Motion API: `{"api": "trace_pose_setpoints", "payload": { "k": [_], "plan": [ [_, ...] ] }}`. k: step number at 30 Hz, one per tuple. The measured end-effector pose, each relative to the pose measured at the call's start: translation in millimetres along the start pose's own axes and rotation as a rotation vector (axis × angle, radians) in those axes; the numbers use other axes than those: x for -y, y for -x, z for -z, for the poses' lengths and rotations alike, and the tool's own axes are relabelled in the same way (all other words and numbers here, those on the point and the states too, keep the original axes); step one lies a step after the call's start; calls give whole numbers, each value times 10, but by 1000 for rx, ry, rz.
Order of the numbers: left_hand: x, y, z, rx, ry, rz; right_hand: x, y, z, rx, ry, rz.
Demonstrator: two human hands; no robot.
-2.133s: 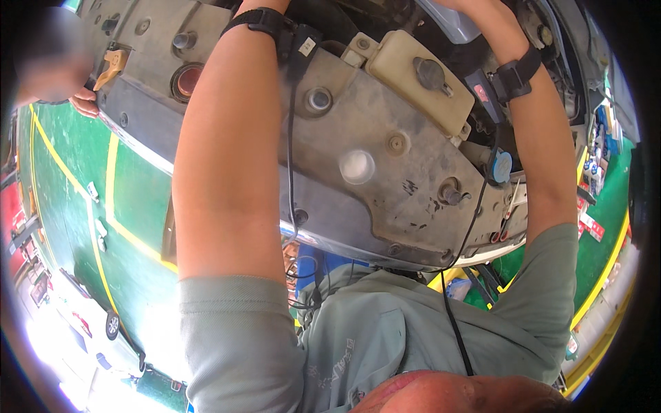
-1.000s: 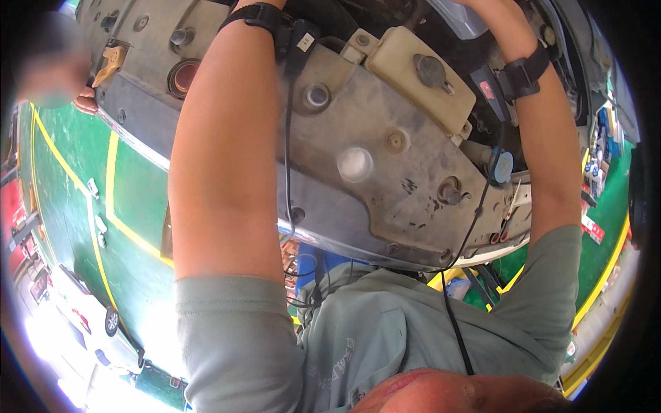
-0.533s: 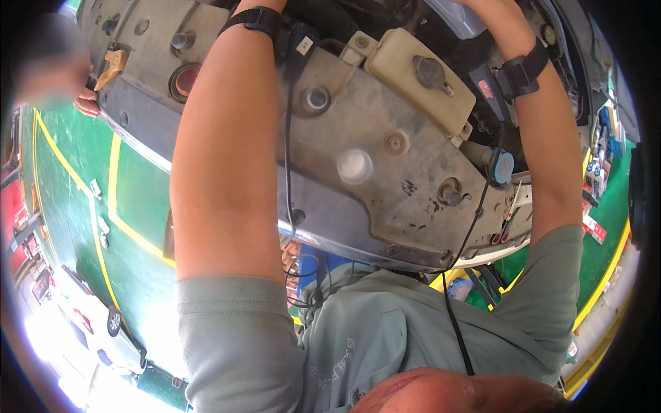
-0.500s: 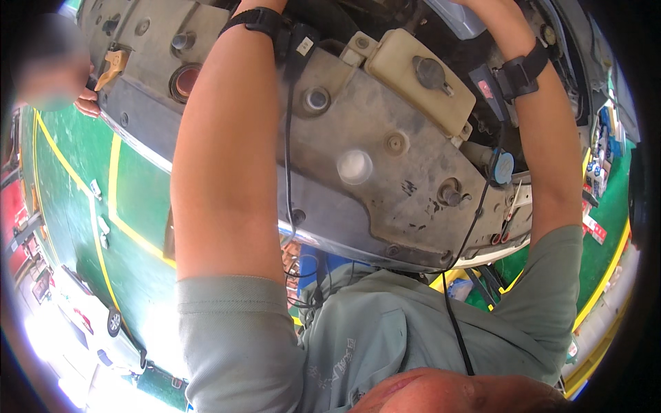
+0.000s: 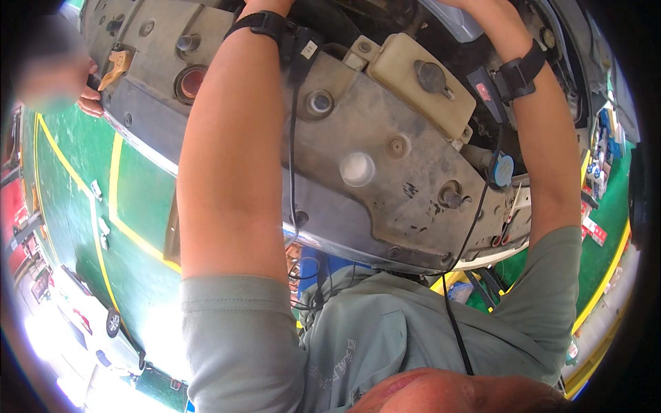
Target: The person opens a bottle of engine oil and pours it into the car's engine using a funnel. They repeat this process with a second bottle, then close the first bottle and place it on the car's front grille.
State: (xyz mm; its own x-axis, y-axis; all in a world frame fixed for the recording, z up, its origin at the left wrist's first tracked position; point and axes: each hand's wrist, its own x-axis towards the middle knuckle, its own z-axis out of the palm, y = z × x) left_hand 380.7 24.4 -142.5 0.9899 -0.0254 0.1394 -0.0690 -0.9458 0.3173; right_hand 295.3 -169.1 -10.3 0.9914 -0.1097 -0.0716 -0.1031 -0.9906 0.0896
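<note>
Both my arms reach forward over the open engine bay of a car. My left forearm (image 5: 231, 158) crosses the dusty grey front cover panel (image 5: 337, 131); its hand runs past the upper edge, out of sight. At my right hand (image 5: 475, 5), only the base shows, beside a pale bluish-grey plastic part (image 5: 458, 22); whether it touches that part I cannot tell, as the fingers are cut off. Between the arms sits a yellowed plastic fluid reservoir (image 5: 392, 65) with a dark cap (image 5: 432, 76). A blue filler cap (image 5: 503, 170) lies near my right forearm (image 5: 547, 138).
Another person's hand (image 5: 89, 104) rests at the car's front edge on the left, near a tan lever (image 5: 117, 67). Black cables (image 5: 471, 241) hang from my wrist straps. A white car (image 5: 89, 313) stands on the green floor (image 5: 76, 179) with yellow lines.
My left forearm has shifted very slightly to the right, and the view has moved a little. The right arm stays nearly in place.
</note>
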Motion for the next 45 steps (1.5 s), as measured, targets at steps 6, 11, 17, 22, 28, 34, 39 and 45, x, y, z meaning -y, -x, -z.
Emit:
{"api": "trace_pose_setpoints", "payload": {
  "k": [6,11,17,22,28,34,39,45],
  "plan": [
    [95,-1,-27,-19,-12,30,43,-34,-97,-58,9,41],
    [94,-2,-41,-37,-18,5,80,-22,36,32,-16,15],
    [39,-31,-55,-14,-19,-7,-11,-19,-92,-74,34,18],
    [99,-4,-36,-16,-34,23,101,-49,39,48,3,28],
    [66,-9,-44,-25,-27,-4,35,-69,-89,-39,52,38],
    [88,-15,-56,-36,-20,-3,100,-47,7,-1,32,31],
    [98,1,-57,-53,3,-11,104,-68,-42,-18,6,49],
    [27,29,-55,-29,-6,-22,38,-57,-13,-24,-244,-9]
  ]
}}
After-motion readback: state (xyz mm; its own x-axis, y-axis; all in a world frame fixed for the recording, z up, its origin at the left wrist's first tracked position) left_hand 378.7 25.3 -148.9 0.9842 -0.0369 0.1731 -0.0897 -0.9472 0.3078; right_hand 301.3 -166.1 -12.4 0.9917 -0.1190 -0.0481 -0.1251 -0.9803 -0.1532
